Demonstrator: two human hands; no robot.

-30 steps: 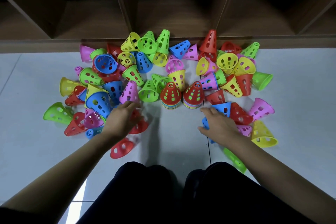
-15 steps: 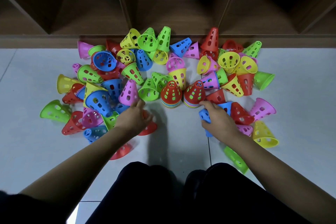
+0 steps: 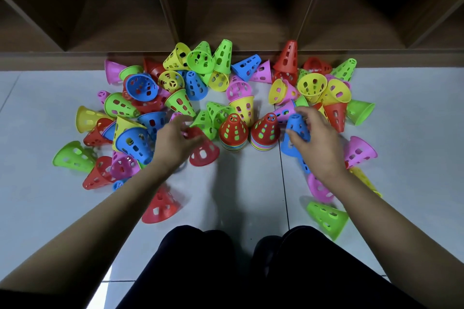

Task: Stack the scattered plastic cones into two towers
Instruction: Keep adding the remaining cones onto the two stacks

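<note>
Two short towers of stacked cones stand side by side on the floor, each topped by a red cone: the left tower [image 3: 233, 132] and the right tower [image 3: 265, 132]. My left hand [image 3: 173, 143] grips a red cone [image 3: 202, 149] just left of the left tower. My right hand [image 3: 315, 139] grips a blue cone [image 3: 295, 130] just right of the right tower. Several loose cones in red, blue, green, yellow and pink lie scattered around and behind both towers.
A dark wooden shelf unit [image 3: 241, 20] runs along the back, its base edge touching the far cones. A red cone [image 3: 160, 204] and a green cone [image 3: 326, 217] lie near my knees [image 3: 251, 266]. Grey floor tiles [image 3: 238, 195] lie in front of the towers.
Both hands picked up a cone and moved inward and up towards the towers: the left with a red cone, the right with a blue one.
</note>
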